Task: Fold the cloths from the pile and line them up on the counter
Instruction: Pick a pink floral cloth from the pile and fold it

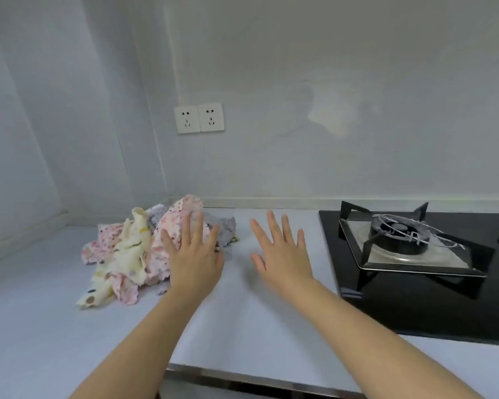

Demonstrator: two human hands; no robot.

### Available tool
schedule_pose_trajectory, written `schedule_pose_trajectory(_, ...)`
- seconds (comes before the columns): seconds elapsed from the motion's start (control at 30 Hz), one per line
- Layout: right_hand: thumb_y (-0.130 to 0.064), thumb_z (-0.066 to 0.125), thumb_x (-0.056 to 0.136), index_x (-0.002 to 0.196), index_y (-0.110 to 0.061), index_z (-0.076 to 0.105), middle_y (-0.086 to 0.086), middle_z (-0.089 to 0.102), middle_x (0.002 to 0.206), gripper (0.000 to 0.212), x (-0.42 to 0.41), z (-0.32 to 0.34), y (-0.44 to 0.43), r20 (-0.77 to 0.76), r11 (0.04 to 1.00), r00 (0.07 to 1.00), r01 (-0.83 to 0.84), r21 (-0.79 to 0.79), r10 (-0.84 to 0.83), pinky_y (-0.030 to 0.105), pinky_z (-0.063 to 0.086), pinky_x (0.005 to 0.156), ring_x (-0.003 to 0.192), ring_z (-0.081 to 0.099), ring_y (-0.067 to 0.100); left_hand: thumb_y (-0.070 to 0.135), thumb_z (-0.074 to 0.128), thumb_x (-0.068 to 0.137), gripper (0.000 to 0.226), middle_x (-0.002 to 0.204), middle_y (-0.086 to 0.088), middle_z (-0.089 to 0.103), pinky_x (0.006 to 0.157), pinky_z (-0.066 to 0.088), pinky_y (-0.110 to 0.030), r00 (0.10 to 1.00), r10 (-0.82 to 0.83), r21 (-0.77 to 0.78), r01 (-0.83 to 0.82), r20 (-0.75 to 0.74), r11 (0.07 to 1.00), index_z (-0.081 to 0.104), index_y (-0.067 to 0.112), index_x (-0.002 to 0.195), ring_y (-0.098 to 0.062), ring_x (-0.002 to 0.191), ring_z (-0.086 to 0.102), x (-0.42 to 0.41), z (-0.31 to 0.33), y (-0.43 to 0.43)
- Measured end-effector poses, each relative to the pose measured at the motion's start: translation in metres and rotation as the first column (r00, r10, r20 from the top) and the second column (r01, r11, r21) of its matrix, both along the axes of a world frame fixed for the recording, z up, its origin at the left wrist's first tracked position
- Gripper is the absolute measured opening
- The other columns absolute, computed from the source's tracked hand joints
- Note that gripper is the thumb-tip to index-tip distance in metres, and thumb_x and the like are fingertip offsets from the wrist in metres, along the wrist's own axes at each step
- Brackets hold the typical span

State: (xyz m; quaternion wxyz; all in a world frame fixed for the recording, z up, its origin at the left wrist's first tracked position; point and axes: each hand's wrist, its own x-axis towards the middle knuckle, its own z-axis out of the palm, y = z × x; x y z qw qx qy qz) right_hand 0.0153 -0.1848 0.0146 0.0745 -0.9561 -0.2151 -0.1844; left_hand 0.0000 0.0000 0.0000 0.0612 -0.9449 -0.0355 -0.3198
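At left of centre in the frame, the pile of cloths (133,254) lies crumpled on the counter (41,326): a pink floral piece, a cream piece with dots, and a grey piece toward the back. No folded cloth is visible anywhere on the counter, so the task appears to be at its start. The left hand (195,257) is spread flat, fingers extended, over the right side of the pile; it grips nothing, and contact with the fabric cannot be confirmed. At centre, the right hand (283,254) is likewise flat and fully spread above bare counter, holding nothing. At right, the gas hob (415,254) occupies the surface, with 2 wall sockets (199,118) at upper centre. Recommended procedure: pinch 1 cloth only by an exposed edge, lift it clear of the others, then spread it on the bare counter at centre before folding. Keep all fabric away from the hob.
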Motion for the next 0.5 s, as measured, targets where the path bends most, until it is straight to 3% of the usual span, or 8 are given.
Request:
schedule_pose_trajectory(0.07,-0.042,0.028,0.102,0.15,-0.034,-0.012,0.003,-0.024,0.158,0.063,-0.005,-0.005,0.008,-0.136,1.0,0.991,0.012,-0.001,-0.012,0.054,0.001,0.116,0.145,-0.019,0.031,0.033,0.057,0.077,0.051,0.144,-0.018,0.042,0.098,0.017,-0.076,0.996,0.052,0.022,-0.051,-0.066,0.998,0.057,0.021,0.127,-0.037,0.138,0.027,-0.004,-0.002,0.005)
schedule_pose_trajectory(0.1,-0.041,0.028,0.102,0.151,-0.034,-0.011,0.003,-0.024,0.158,0.063,-0.004,-0.01,0.013,-0.17,1.0,0.985,0.01,0.001,-0.01,0.054,0.003,0.116,0.145,-0.019,0.031,0.034,0.057,0.082,0.053,0.149,-0.018,0.035,0.101,0.008,-0.076,0.989,0.099,0.022,-0.097,-0.11,0.995,0.051,0.024,0.134,-0.037,0.142,0.02,-0.004,-0.005,0.01)
schedule_pose_trajectory(0.17,-0.04,0.029,0.102,0.151,-0.033,-0.007,0.003,-0.022,0.158,0.062,-0.001,-0.019,0.023,-0.205,1.0,0.979,-0.005,0.03,0.011,0.054,0.007,0.116,0.146,-0.017,0.031,0.042,0.038,0.095,0.058,0.159,-0.014,0.004,0.098,-0.02,-0.067,0.97,0.174,0.06,-0.166,-0.17,0.984,0.024,0.03,0.149,-0.036,0.145,-0.008,0.0,-0.015,0.022)
schedule_pose_trajectory(0.2,-0.039,0.03,0.102,0.152,-0.033,-0.007,0.002,-0.021,0.158,0.062,0.001,-0.022,0.029,-0.211,0.999,0.977,-0.017,0.031,0.023,0.054,0.008,0.116,0.146,-0.016,0.03,0.045,0.028,0.098,0.057,0.159,-0.012,-0.008,0.096,-0.026,-0.065,0.954,0.198,0.09,-0.183,-0.224,0.979,0.013,0.031,0.151,-0.035,0.143,-0.018,0.002,-0.018,0.025)
schedule_pose_trajectory(0.3,-0.038,0.031,0.102,0.152,-0.032,-0.004,0.002,-0.018,0.159,0.062,0.017,-0.029,0.048,-0.242,0.998,0.969,-0.046,0.045,0.056,0.055,0.01,0.116,0.146,-0.014,0.03,0.048,0.019,0.099,0.056,0.158,-0.01,-0.015,0.105,-0.015,-0.065,0.923,0.232,0.122,-0.204,-0.306,0.971,0.006,0.032,0.151,-0.035,0.142,-0.022,0.009,-0.021,0.033)
schedule_pose_trajectory(0.5,-0.038,0.03,0.1,0.152,-0.032,0.0,0.004,-0.007,0.161,0.06,0.049,-0.048,0.087,-0.314,0.994,0.945,-0.071,0.082,0.093,0.058,0.006,0.114,0.147,-0.002,0.029,0.047,0.027,0.096,0.053,0.16,-0.009,-0.006,0.111,-0.001,-0.061,0.928,0.223,-0.09,-0.26,-0.3,0.962,0.023,0.032,0.147,-0.033,0.145,-0.011,0.042,-0.033,0.062)
